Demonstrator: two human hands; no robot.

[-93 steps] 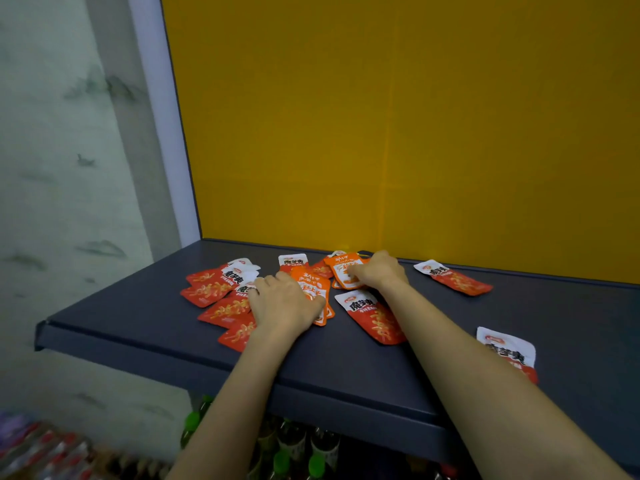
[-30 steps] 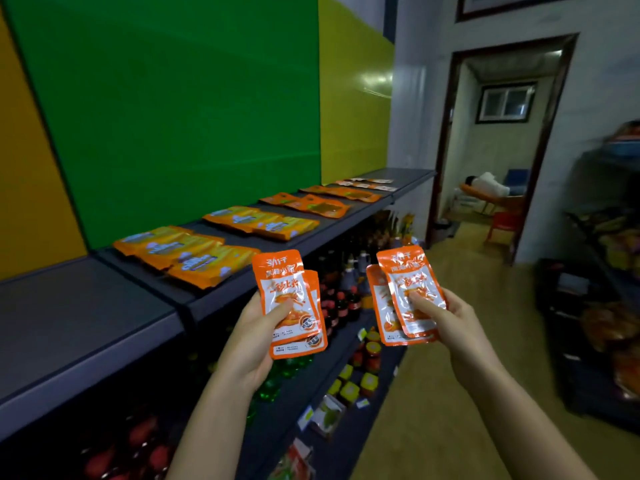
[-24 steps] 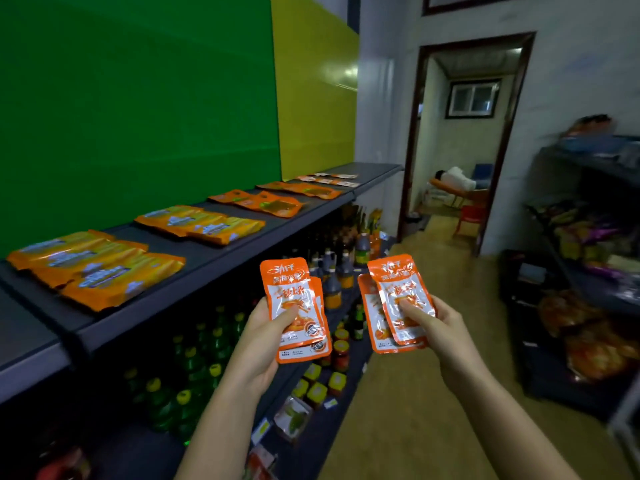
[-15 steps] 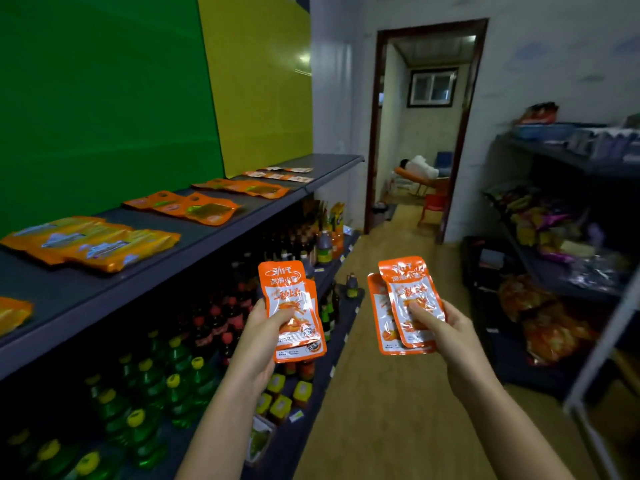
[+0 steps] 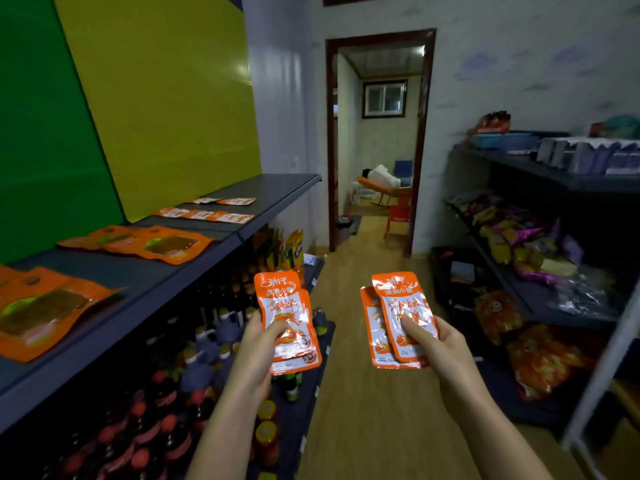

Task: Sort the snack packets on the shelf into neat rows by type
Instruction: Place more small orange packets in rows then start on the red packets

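Note:
My left hand (image 5: 258, 351) grips two orange snack packets (image 5: 284, 306), one overlapping the other, held upright over the aisle. My right hand (image 5: 440, 344) grips two more of the same orange packets (image 5: 398, 306), also upright. On my left runs the dark grey shelf (image 5: 145, 275). Large orange packets (image 5: 149, 242) lie on it in a row, and another large one (image 5: 45, 306) is nearest me. A row of small orange-and-white packets (image 5: 204, 215) lies near the shelf's far end, with a second short row (image 5: 227, 201) behind it.
Below the shelf stand rows of bottles (image 5: 194, 368) with coloured caps. A second rack (image 5: 540, 299) on the right holds assorted snack bags. The wooden-floored aisle (image 5: 367, 410) leads to an open doorway (image 5: 379, 140) with a person lying in the room beyond.
I have turned right from the yellow-backed shelf section where both hands rested on mixed packets. Each hand now holds two orange packets, and the view has swung further down the aisle.

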